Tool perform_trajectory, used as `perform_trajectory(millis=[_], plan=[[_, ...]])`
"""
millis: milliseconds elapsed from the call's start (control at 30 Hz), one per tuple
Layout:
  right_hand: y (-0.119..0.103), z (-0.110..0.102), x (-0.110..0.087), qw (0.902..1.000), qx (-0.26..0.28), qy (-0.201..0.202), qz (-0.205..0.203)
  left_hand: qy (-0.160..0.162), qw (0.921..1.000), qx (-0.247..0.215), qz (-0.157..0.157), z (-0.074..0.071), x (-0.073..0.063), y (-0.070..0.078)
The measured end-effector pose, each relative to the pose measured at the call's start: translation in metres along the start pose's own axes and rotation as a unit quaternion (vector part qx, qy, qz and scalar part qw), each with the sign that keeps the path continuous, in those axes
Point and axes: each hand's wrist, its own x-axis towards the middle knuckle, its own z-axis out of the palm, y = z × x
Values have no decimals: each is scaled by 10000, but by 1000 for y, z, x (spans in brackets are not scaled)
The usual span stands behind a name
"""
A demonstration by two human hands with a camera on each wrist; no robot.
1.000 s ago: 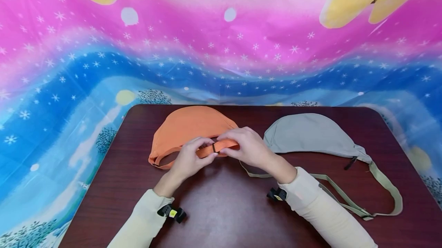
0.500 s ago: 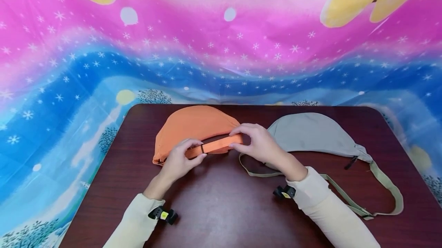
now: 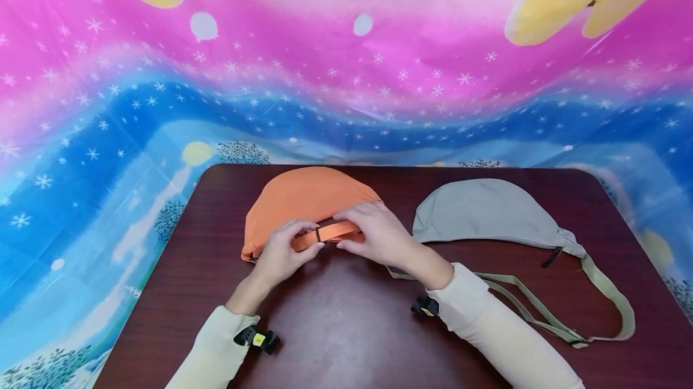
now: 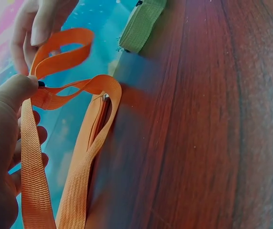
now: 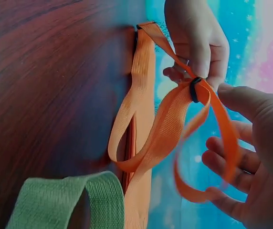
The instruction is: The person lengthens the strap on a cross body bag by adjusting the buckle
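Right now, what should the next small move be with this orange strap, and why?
Probably pinch the loop of the orange strap with your right hand and draw it away from the black ring. Your left hand grips the strap by that ring, while your right thumb and fingers stand apart at the loop.

Studio-like spot: printed backdrop point(image 3: 346, 94) behind dark table point(image 3: 335, 329)
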Motion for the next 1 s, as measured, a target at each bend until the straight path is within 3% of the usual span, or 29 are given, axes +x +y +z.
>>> perform_trajectory(millis=[133,333,467,800,1000], plan=[[4,0,2,9989,319,-258,211,-57,10000,-26,14,2,0,0],[26,-3,-2,9830,1085,-1403,484,-137,9998,35,-143,1,0,1],[35,-4,-7,9755,1086,-1836,546,-169,9997,63,-182,1,1,1],[49,1,-8,9732,1123,-1967,393,-160,9998,65,-101,4,4,4],[54,7,-8,9828,618,-1699,366,-165,9996,25,-212,4,4,5]])
